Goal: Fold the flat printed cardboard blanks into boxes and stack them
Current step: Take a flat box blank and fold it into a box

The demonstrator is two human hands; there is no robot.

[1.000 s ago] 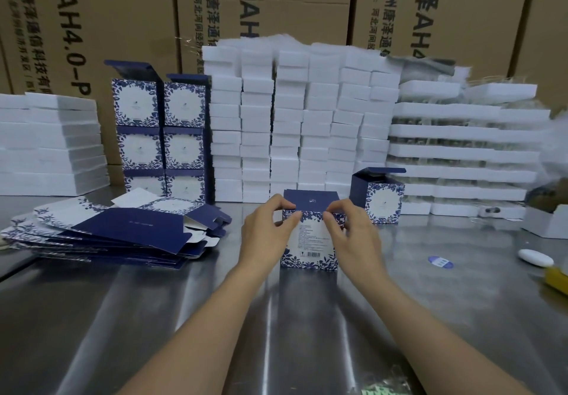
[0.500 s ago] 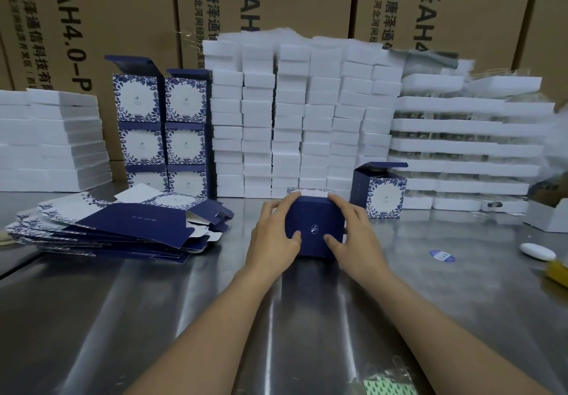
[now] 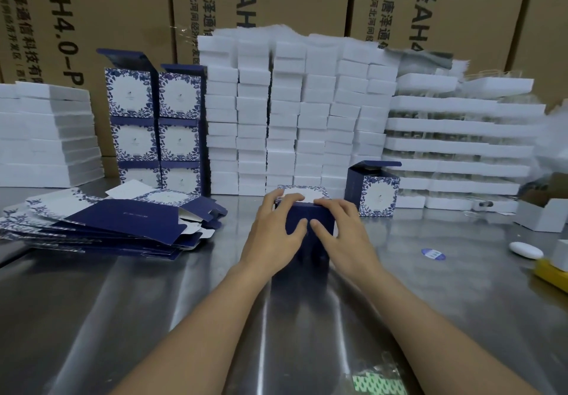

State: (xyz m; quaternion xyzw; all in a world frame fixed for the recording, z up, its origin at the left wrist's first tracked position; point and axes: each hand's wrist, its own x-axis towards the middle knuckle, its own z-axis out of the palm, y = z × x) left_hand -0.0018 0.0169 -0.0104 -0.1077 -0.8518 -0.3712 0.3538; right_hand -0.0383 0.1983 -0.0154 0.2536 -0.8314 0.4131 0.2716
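Observation:
A navy and white floral box (image 3: 309, 210) lies on its side at the middle of the steel table (image 3: 153, 302), dark end panel facing me. My left hand (image 3: 273, 231) and my right hand (image 3: 341, 231) grip it from both sides, fingers over its top edge and thumbs pressing the dark panel. A pile of flat printed blanks (image 3: 107, 222) lies at the left. Behind it, folded boxes (image 3: 156, 127) stand stacked in two columns, top lids open. One more folded box (image 3: 373, 188) with an open lid stands just right of my hands.
White foam blocks (image 3: 292, 118) are stacked high behind the box, with flatter white trays (image 3: 461, 142) to the right and more (image 3: 46, 136) at far left. Brown cartons (image 3: 276, 1) form the back wall. A round sticker (image 3: 433, 254), a white oval object (image 3: 526, 250) and a yellow item (image 3: 550, 275) lie at right.
The box stood upright with my fingers working its top flap; it has since been tipped onto its side, dark end toward me. Both thumbs have moved onto that dark panel.

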